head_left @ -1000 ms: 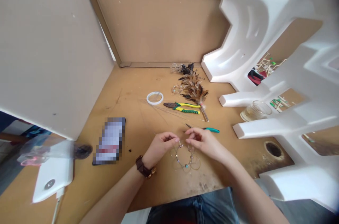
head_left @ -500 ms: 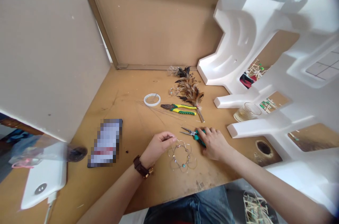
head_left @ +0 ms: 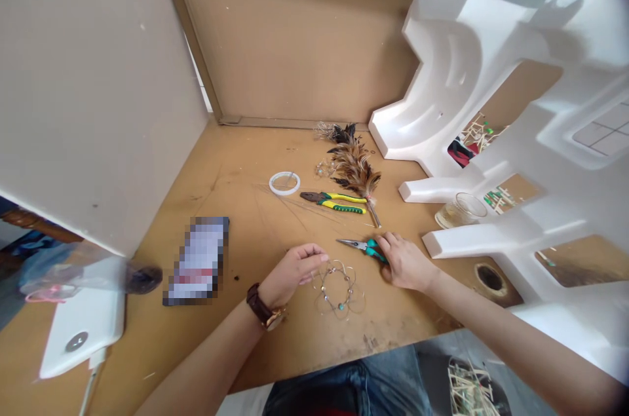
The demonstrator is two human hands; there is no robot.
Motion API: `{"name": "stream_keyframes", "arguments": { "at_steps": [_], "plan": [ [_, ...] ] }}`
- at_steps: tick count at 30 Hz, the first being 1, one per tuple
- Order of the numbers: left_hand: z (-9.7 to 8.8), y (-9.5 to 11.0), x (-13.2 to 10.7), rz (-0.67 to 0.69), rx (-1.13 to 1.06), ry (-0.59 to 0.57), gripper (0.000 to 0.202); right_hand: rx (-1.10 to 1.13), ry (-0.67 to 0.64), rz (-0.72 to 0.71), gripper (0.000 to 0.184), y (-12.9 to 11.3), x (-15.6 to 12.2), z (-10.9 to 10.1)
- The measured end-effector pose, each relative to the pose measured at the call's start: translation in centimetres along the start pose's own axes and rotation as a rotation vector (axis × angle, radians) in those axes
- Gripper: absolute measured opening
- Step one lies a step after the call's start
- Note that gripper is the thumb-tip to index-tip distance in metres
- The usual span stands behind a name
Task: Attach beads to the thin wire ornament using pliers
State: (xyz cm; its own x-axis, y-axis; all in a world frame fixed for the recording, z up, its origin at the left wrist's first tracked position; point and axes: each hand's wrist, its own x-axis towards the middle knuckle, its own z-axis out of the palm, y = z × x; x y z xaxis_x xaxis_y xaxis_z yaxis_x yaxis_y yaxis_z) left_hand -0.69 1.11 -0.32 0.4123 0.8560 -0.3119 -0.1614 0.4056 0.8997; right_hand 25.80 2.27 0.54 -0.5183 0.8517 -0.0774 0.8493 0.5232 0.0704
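My left hand [head_left: 297,270] pinches the upper left edge of a beaded wire ring [head_left: 352,286] with thin looping wires and a turquoise bead at its bottom. A brown-strapped watch is on that wrist. My right hand [head_left: 403,261] is wrapped round the teal handles of needle-nose pliers [head_left: 352,244]. Their tips are together, pointing left, just above the ring, with nothing visible between them. Beyond lie combination pliers [head_left: 344,205] with yellow and green handles, a white round spool [head_left: 284,192] of thin wire, and a brown feather bundle [head_left: 354,166].
A phone [head_left: 199,259] with a blurred screen lies left, beside a white power bank [head_left: 81,331] with a cable. At right stand a large white moulded piece [head_left: 442,75] and a glass [head_left: 460,211]. A cardboard panel [head_left: 304,42] rises behind the wooden table [head_left: 255,160].
The needle-nose pliers' jaws have closed from slightly apart, and my right hand's fingers have drawn in round the handles. My left hand stays at the ring's edge.
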Motion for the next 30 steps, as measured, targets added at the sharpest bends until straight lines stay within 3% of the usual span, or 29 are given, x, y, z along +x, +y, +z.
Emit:
{"name": "stream_keyframes", "arguments": {
  "at_steps": [6,12,23,30],
  "plan": [
    [-0.2,-0.4,0.2,-0.02,-0.052,-0.015,0.025,-0.1,0.11,-0.085,0.034,0.7,-0.7,-2.0],
    [-0.3,-0.6,0.3,-0.033,-0.069,-0.059,0.022,-0.244,0.193,-0.261,0.033,0.4,-0.8,-4.6],
    [-0.2,-0.2,0.1,-0.071,-0.06,-0.083,0.023,-0.401,0.285,-0.363,0.023,0.4,-0.3,-4.8],
    [-0.2,-0.4,0.2,-0.068,-0.05,-0.087,0.025,-0.43,0.274,-0.391,0.021,0.1,0.0,-5.4]
  ]
}}
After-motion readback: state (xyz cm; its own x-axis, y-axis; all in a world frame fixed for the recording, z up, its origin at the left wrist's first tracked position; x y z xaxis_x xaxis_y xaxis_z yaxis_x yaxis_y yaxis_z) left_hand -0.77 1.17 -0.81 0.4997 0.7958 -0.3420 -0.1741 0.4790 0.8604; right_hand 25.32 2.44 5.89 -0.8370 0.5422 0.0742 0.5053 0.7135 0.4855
